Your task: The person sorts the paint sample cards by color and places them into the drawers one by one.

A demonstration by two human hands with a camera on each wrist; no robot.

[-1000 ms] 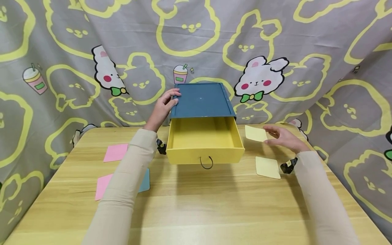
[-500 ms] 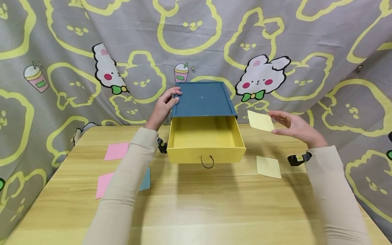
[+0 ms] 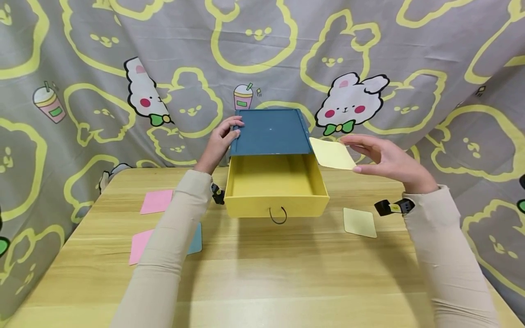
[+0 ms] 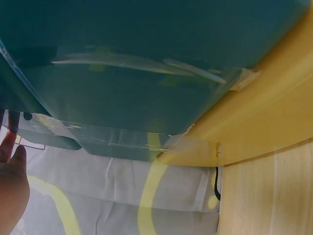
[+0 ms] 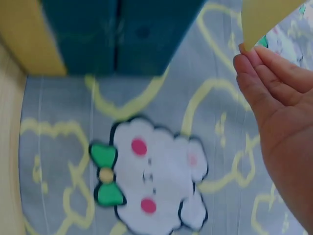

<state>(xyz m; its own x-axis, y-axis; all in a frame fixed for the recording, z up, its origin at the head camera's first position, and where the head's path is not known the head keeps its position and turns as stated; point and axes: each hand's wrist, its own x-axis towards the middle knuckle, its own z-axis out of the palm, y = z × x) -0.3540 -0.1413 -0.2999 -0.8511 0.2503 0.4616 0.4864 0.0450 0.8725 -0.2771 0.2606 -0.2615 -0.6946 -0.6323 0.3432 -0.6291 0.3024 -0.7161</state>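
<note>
i'm watching the right hand (image 3: 387,159) pinching one yellow card (image 3: 331,154) aloft near one blue case's (image 3: 270,132) right edge; the left hand (image 3: 219,142) is resting loose fingers on its left edge. one yellow drawer (image 3: 250,207) is jutting near. another yellow card (image 3: 359,222) is lying right; two pink cards (image 3: 156,202), one blue card (image 3: 196,240), left.

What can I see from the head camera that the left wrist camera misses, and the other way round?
Only the head view shows the right hand pinching a yellow card, a second yellow card, two pink cards and a blue card on the table, and the inside of the yellow drawer.

Only the left wrist view shows pale streaks across the side wall of the blue casing.

Both show the left hand, parts of the casing, drawer and table, and the patterned curtain.
</note>
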